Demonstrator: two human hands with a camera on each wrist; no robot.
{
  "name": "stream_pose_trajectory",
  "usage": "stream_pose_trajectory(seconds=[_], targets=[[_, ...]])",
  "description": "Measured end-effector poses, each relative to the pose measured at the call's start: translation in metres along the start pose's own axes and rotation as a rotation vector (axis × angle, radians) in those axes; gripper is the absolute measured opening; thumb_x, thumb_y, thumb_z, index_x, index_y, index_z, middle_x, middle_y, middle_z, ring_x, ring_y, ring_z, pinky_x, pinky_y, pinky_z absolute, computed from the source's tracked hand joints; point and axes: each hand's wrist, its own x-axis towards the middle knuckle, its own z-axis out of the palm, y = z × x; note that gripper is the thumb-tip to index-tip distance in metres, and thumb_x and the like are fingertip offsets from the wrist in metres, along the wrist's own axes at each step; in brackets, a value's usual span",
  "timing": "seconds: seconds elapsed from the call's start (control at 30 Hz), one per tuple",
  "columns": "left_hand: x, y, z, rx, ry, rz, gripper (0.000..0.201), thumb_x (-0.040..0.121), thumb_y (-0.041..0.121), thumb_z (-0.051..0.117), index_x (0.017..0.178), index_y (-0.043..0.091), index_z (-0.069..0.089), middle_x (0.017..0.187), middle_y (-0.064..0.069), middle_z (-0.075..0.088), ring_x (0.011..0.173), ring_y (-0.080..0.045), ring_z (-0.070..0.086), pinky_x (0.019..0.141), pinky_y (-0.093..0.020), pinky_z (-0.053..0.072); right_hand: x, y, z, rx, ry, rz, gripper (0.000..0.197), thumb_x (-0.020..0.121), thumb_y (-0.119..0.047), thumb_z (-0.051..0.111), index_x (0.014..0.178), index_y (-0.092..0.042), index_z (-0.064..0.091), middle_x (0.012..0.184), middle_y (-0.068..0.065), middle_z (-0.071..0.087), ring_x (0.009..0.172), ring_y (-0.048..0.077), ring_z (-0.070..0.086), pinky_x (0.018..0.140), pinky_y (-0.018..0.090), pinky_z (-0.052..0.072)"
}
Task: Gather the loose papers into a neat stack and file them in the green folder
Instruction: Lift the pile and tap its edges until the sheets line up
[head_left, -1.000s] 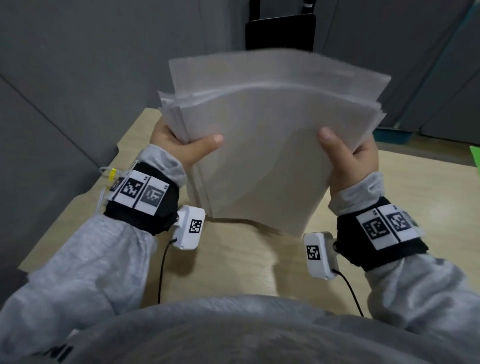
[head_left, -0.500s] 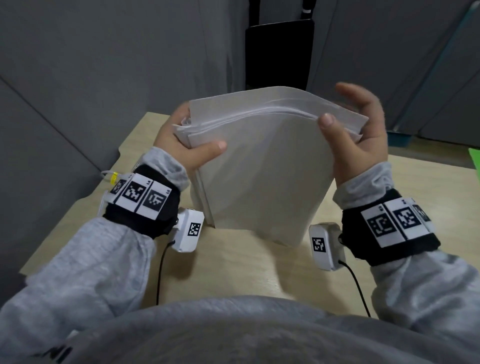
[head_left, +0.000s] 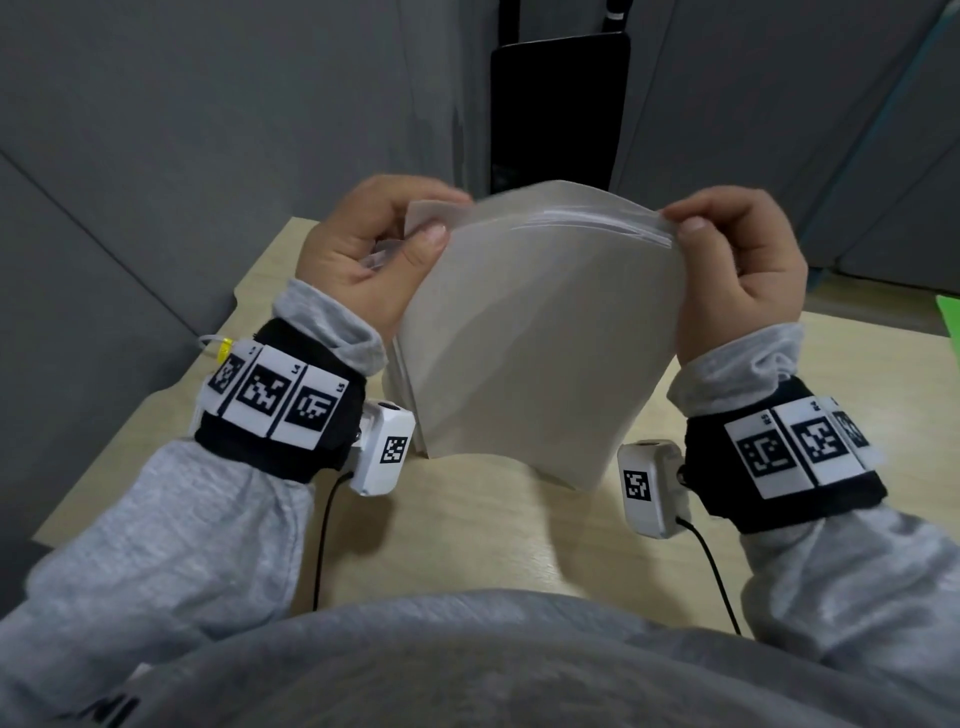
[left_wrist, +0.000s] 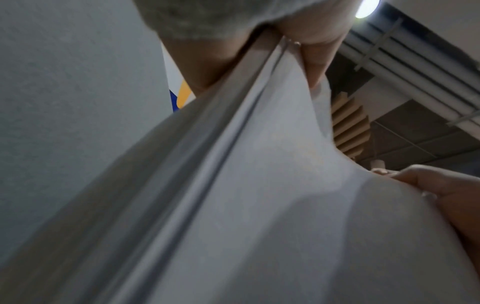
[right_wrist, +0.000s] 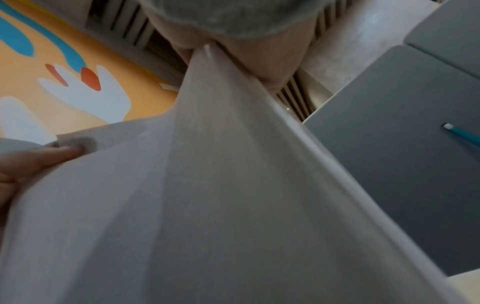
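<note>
A stack of white papers (head_left: 535, 332) stands on its lower edge on the light wooden table (head_left: 483, 540), bowed toward me. My left hand (head_left: 384, 244) grips its top left corner, thumb in front and fingers behind. My right hand (head_left: 727, 244) pinches the top right corner the same way. The wrist views are filled by the papers (left_wrist: 259, 205) (right_wrist: 221, 205) seen from below, with the other hand's fingers at the far corner. A sliver of the green folder (head_left: 950, 319) shows at the right edge of the head view.
Grey partition walls (head_left: 208, 130) close in the table's left and far sides. A black panel (head_left: 558, 109) stands behind the table. A white cable with a yellow tag (head_left: 221, 348) lies at the left edge. Wrist camera cables trail over the near table.
The stack has dropped lower and bowed more. Both hands slid up from the sides of the stack to its top corners, and the sheet edges are closer together.
</note>
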Motion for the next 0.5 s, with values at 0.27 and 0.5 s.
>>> stream_pose_trajectory(seconds=[0.27, 0.5], targets=[[0.0022, -0.0005, 0.0001, 0.001, -0.022, -0.005, 0.042, 0.088, -0.002, 0.043, 0.12, 0.02, 0.059, 0.115, -0.003, 0.061, 0.099, -0.016, 0.057, 0.086, -0.032, 0.046, -0.004, -0.0024, 0.0022, 0.004, -0.027, -0.018, 0.016, 0.087, 0.001, 0.05, 0.092, -0.007, 0.063, 0.09, 0.008, 0.063, 0.072, -0.001, 0.055, 0.067, 0.013, 0.043], [0.0032, 0.0009, 0.0008, 0.098, 0.153, -0.044, 0.022, 0.078, 0.007, 0.052, 0.076, 0.028, 0.059, 0.07, -0.005, 0.061, 0.062, -0.026, 0.052, 0.053, -0.037, 0.038, -0.0021, 0.0069, 0.0, -0.073, 0.021, -0.024, 0.011, 0.086, -0.012, 0.058, 0.087, -0.019, 0.067, 0.091, 0.016, 0.066, 0.079, 0.014, 0.06, 0.071, 0.023, 0.047]])
